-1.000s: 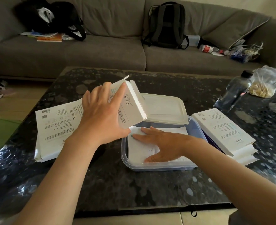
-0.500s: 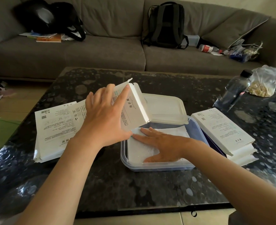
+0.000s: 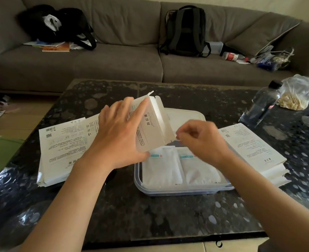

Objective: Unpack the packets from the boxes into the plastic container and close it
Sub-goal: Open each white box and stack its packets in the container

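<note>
- Head camera view: a person's left hand [image 3: 119, 139] grips a white box [image 3: 150, 124] over the middle of a dark stone table [image 3: 150, 215]. The fingers are spread across its printed face and the thumb is hooked under its lower edge.
- The box is tilted, its long axis running from upper left to lower right. Its open end points down toward the clear plastic container [image 3: 168, 191], which sits nearer the table's front edge.
- The right hand [image 3: 201, 140] hovers just beside that open end with its fingers curled. It is blurred, so whether it pinches a flap, a packet or nothing cannot be told.
- Two white packets [image 3: 161, 166] lie flat and side by side in the container, directly below the right hand and to the lower right of the left hand.
- The right hand is the nearer one to the box's mouth, so any pull on the contents would likely run down and toward the container.
- The lid [image 3: 184, 115] lies just behind the container toward the far edge, not yet fitted.
- A stack of boxes [image 3: 250, 148] waits toward the right edge, while a pile of flat boxes [image 3: 62, 150] lies toward the left edge.
- A bottle [image 3: 262, 104] stands near the far right corner.
</note>
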Available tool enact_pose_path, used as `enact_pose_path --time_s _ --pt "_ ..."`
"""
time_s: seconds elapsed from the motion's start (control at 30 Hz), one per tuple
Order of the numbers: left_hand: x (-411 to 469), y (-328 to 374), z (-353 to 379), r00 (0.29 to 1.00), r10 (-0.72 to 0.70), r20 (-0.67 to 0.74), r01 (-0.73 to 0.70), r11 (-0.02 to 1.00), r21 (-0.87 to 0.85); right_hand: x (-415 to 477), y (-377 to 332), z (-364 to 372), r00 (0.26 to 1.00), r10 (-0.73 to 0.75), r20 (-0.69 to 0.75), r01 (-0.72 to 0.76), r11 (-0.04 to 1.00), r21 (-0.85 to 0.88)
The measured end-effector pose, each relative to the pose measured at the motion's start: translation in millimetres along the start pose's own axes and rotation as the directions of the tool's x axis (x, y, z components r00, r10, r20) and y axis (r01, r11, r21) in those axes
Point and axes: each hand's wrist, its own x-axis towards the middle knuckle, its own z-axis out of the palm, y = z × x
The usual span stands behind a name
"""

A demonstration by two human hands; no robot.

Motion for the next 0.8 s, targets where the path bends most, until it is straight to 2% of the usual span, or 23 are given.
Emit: enact_pose_path --time_s 0.03,0.1,0.2,0.3,0.5,0.8 --pt "0 2 -1 1.000 0.015 -0.003 -0.015 1.000 -0.014 2 -10 -6 0.998 0.007 -0.067 -0.002 0.997 0.078" --pt "1 6 -2 0.999 0.051 -0.011 -0.051 0.997 -0.049 6 -31 -12 0.994 0.041 -0.099 -0.026 0.989 0.148" --pt "0 17 -2 0.994 0.105 -0.041 -0.108 0.991 -0.077 13 -52 -13 0.995 0.100 0.021 -0.101 0.994 0.030" --pt "-2 25 -1 0.989 0.138 -0.060 -0.142 0.987 -0.075 15 -59 -8 0.989 0.107 0.099 -0.098 0.991 -0.088" --pt "-2 29 3 0.983 0.156 -0.094 -0.163 0.984 -0.067 18 -58 -3 0.996 0.052 0.072 -0.042 0.991 -0.127" --pt "-3 36 7 0.975 0.201 -0.092 -0.210 0.971 -0.112 7 -57 -20 0.991 0.103 0.082 -0.083 0.973 -0.215"
